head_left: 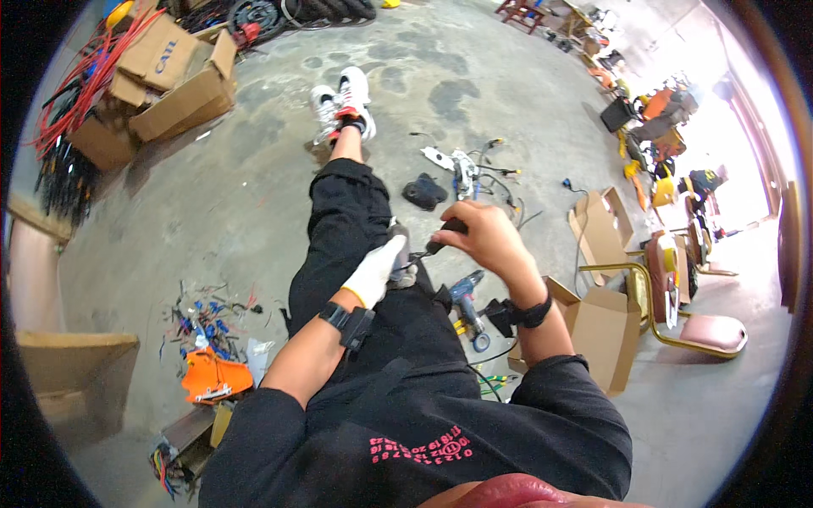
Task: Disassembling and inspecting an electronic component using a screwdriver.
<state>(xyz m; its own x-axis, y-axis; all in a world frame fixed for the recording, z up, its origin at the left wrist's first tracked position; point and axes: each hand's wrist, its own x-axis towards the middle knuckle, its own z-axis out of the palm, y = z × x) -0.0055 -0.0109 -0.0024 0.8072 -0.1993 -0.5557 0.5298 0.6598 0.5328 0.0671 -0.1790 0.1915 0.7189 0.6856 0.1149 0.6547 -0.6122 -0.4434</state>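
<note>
My left hand [375, 269], in a white glove, grips a grey part [400, 244] against my black-trousered leg. My bare right hand [481, 241] holds a black screwdriver-like handle [440, 238], its thin shaft pointing down-left onto the grey part. Just right of my leg lies a blue cordless drill [464, 298] beside a cable. On the floor beyond my hands sit a dark object [425, 193] and white parts with loose wires [461, 178].
Open cardboard boxes [603, 340] and pink-padded chairs [711, 332] stand at right. An orange piece [216, 372] and scattered small blue parts lie at left, near a wooden board [76, 347]. Upper left are cartons [169, 85] and red cables. Assorted items line the far right wall.
</note>
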